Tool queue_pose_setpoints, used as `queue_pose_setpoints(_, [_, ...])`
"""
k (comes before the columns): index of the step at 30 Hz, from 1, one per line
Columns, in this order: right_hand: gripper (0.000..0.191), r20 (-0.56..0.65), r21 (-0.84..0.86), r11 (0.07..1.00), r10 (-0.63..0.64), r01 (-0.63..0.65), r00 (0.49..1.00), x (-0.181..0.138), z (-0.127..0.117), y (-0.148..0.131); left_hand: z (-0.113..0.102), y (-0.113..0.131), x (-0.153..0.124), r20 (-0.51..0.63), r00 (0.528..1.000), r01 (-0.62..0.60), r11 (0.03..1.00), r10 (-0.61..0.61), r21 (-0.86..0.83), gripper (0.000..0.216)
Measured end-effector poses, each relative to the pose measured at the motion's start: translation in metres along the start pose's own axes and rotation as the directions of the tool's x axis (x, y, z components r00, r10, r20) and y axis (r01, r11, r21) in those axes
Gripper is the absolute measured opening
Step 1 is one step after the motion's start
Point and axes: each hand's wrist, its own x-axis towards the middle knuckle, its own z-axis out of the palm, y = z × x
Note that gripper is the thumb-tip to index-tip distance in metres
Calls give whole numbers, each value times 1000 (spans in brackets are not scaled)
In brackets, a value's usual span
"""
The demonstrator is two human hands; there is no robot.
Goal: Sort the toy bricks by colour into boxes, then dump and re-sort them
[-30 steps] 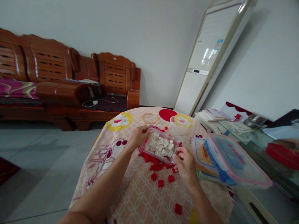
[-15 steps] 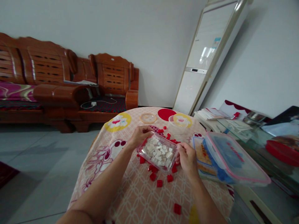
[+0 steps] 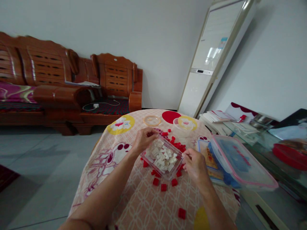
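A clear rectangular plastic box [image 3: 156, 166] with many small white blocks [image 3: 165, 155] inside is held between my hands, over the middle of the round table. My left hand [image 3: 145, 139] is closed on its far left corner, and my right hand [image 3: 193, 162] pinches its right edge. The box lies slightly turned, its near corner pointing toward me. Red building blocks [image 3: 174, 182] are scattered on the tablecloth around and partly behind it. One red block [image 3: 182, 213] lies apart, nearer to me.
A round clear lid [image 3: 152, 120] and a clear round tub [image 3: 182, 129] stand at the table's far side. On the right are a large clear container with a pink rim [image 3: 244, 163] and a blue-edged box [image 3: 207, 155]. A wooden sofa [image 3: 115, 76] stands beyond the patterned tablecloth [image 3: 144, 204].
The box has shifted and tilted slightly in my hands, and the white blocks inside lie a little differently. Both hands keep their grip.
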Motion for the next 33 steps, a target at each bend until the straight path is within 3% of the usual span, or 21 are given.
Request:
queue_pose_setpoints(3, [19,-90,-260,959,-142,114,986,-2,-1,0,4,2,-2,-30,999,-42,995,45,88,21])
queue_pose_setpoints(5, [17,-118,-297,948,-154,113,981,-2,0,0,4,1,-2,-41,997,-54,987,61,151,20])
queue_pose_setpoints(8, [18,-70,-62,998,-34,29,997,-2,2,0,2,-2,-1,-36,998,-44,985,51,164,21])
queue_pose_setpoints(11, [20,47,235,961,136,-144,990,-2,6,2,-1,-4,-1,-27,999,-23,993,27,118,23])
queue_pose_setpoints(14, [22,100,301,930,192,-213,976,-1,10,5,-3,-1,-3,-26,999,-20,994,22,103,23])
queue_pose_setpoints(19, [11,-67,-8,999,35,-36,997,0,12,10,-3,15,-9,-73,991,-92,960,115,265,18])
queue_pose_setpoints(24, [8,-156,-303,953,-77,27,985,1,13,7,-3,34,-17,-95,970,-172,906,224,387,14])
queue_pose_setpoints(27, [12,-160,-279,960,-78,30,984,1,15,6,-4,31,-15,-87,972,-169,910,216,378,17])
queue_pose_setpoints(33, [27,-171,-178,980,-116,85,978,-1,21,3,-6,1,-3,-94,992,-55,962,83,269,27])
